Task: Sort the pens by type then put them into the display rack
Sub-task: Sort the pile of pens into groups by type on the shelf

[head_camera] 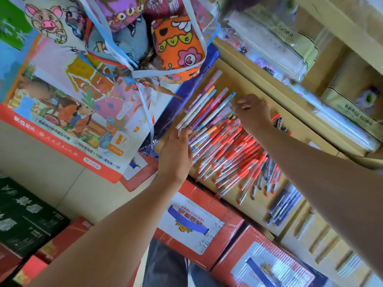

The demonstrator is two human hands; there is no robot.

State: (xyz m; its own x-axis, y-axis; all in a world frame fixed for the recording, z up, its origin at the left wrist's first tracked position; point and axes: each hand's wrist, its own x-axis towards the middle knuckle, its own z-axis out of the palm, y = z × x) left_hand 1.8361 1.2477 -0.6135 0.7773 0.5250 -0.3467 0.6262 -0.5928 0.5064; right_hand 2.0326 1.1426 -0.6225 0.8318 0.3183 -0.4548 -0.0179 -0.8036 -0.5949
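Plainly, from the head camera, the left hand (176,154) has its fingers (183,132) bent over the near ends of the pastel pens (207,108). The right hand (253,116) sets its loosely bent fingers (241,104) against the far side of that bundle, near the tips. Whether the left fingers clasp the pens or only push on their ends cannot be told; the right fingers look relaxed and hold nothing. The bundle lies on the cardboard shelf (246,85), between the two sets of fingers. Just below the right fingers sprawls a loose heap of red pens (232,156), and dark blue pens (284,204) lie well away from both hands.

The bundle seems pinned only from two sides, so an uneven squeeze would likely fan it out and send pastel pens rolling into the red heap, undoing the sort. The right wrist crosses that heap and could drag red pens along. Ribbons (145,104) dangle near the left fingers and might snag.
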